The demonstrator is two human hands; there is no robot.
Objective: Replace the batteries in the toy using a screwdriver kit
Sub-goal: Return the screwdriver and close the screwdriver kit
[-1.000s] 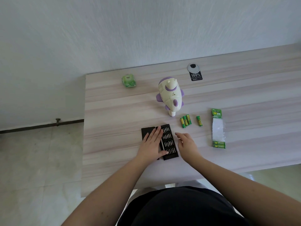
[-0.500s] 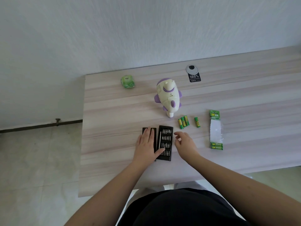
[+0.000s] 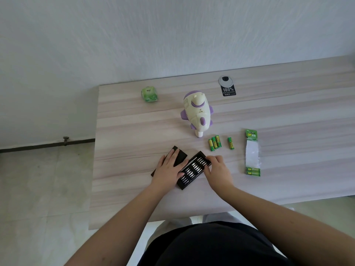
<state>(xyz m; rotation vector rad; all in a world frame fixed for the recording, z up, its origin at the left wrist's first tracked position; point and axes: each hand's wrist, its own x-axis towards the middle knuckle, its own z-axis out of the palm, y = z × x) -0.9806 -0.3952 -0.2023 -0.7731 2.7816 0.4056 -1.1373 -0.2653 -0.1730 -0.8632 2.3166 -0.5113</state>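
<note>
A cream and purple toy (image 3: 196, 113) lies on the wooden table (image 3: 288, 116). Near the front edge is a black screwdriver kit: its bit tray (image 3: 193, 168) lies slanted, and its black sleeve (image 3: 179, 156) is to the left. My left hand (image 3: 170, 169) rests flat on the sleeve, with its thumb against the tray. My right hand (image 3: 216, 169) grips the tray's upper right end with curled fingers. Three green and yellow batteries (image 3: 215, 143) lie together right of the toy's base. A single battery (image 3: 230, 143) lies a little further right.
An opened green battery pack (image 3: 252, 153) lies at the right. A small green packet (image 3: 149, 94) sits at the back left. A black tag (image 3: 228, 91) and a round cable grommet (image 3: 225, 80) are at the back. The table's left edge drops to a tiled floor.
The bit tray has turned from upright to slanted, its top end swung right. My right hand moved onto the tray's upper right end. My left hand stays on the sleeve.
</note>
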